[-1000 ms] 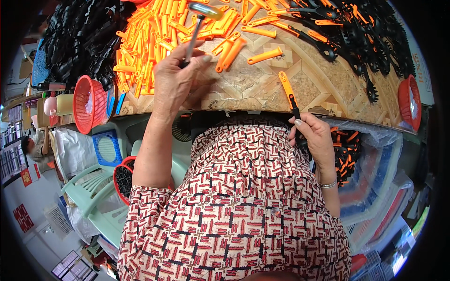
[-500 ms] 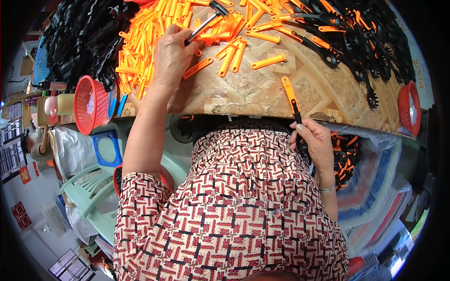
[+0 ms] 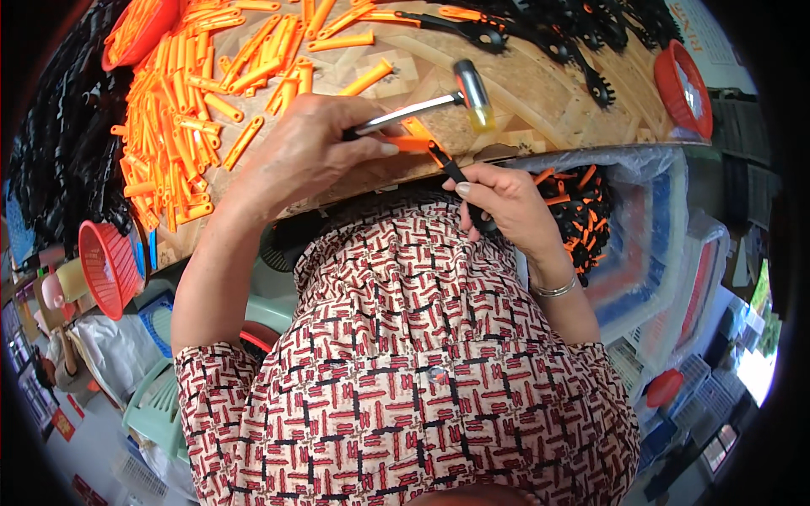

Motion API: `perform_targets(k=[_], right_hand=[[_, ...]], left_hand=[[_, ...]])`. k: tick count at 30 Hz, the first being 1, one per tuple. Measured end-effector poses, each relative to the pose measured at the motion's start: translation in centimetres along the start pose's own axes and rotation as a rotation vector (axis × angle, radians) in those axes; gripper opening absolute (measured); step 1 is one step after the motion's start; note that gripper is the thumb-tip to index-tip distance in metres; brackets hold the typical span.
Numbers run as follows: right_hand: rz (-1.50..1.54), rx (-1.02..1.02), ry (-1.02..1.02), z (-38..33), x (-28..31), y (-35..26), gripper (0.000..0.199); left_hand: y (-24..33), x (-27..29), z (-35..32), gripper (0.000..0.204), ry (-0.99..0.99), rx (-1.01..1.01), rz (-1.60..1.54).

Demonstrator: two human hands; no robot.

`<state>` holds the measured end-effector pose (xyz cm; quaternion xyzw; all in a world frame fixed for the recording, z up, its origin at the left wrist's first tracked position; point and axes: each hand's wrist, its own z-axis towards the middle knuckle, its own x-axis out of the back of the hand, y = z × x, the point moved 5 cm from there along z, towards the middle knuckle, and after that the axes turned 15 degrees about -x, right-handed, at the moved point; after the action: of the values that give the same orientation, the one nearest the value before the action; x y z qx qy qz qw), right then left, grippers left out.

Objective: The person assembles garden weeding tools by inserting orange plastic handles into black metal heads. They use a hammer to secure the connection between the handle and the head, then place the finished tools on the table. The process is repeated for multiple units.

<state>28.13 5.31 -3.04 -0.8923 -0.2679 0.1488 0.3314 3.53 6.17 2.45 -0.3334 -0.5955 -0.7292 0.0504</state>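
My left hand (image 3: 308,152) is closed over the table's front edge. It grips a small hammer (image 3: 413,110) with a metal shaft, a dark and silver head and a yellow striking end. Its fingertips also pinch an orange plastic handle piece (image 3: 412,144). My right hand (image 3: 509,201), closed just in front of the edge, holds a black plastic utensil (image 3: 454,170) by its lower part. The utensil's upper end carries orange plastic and meets the piece at my left fingertips. Whether the parts are joined cannot be made out.
Orange handle pieces (image 3: 181,93) are heaped on the table's left. Black utensils (image 3: 557,42) lie at the far right, black parts (image 3: 67,143) at the far left. Red baskets (image 3: 110,270) (image 3: 682,91) hang at both ends. Finished-looking orange-and-black pieces (image 3: 582,219) fill a container below my right hand.
My left hand has come from the orange heap toward my right hand, bringing the hammer and an orange handle piece. The black utensil now meets that piece. The whole view has shifted.
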Motion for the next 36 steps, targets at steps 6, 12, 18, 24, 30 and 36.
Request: perform_targets(k=[6, 12, 18, 24, 30, 36], right_hand=[[-0.038, 0.019, 0.022, 0.1, -0.1, 0.1, 0.025], [-0.056, 0.0, 0.026, 0.0, -0.3, 0.0, 0.023], [-0.019, -0.032, 0.014, -0.2, -0.3, 0.1, 0.023], [0.009, -0.031, 0.015, -0.2, -0.2, 0.4, 0.022], [-0.012, -0.04, -0.007, -0.4, -0.2, 0.0, 0.024], [0.029, -0.043, -0.048, -0.5, -0.1, -0.3, 0.023]], left_hand=[[1.0, -1.6, 2.8, 0.021, -0.113, -0.157, 0.149], [0.5, -1.7, 3.6, 0.023, -0.136, -0.192, 0.182], [0.2, -1.9, 5.0, 0.024, -0.217, -0.267, 0.222], [-0.3, -2.3, 5.0, 0.022, -0.241, -0.293, 0.154], [1.6, -2.5, 4.0, 0.02, -0.099, -0.268, 0.285], [1.1, -2.8, 4.7, 0.021, -0.083, -0.335, 0.354]])
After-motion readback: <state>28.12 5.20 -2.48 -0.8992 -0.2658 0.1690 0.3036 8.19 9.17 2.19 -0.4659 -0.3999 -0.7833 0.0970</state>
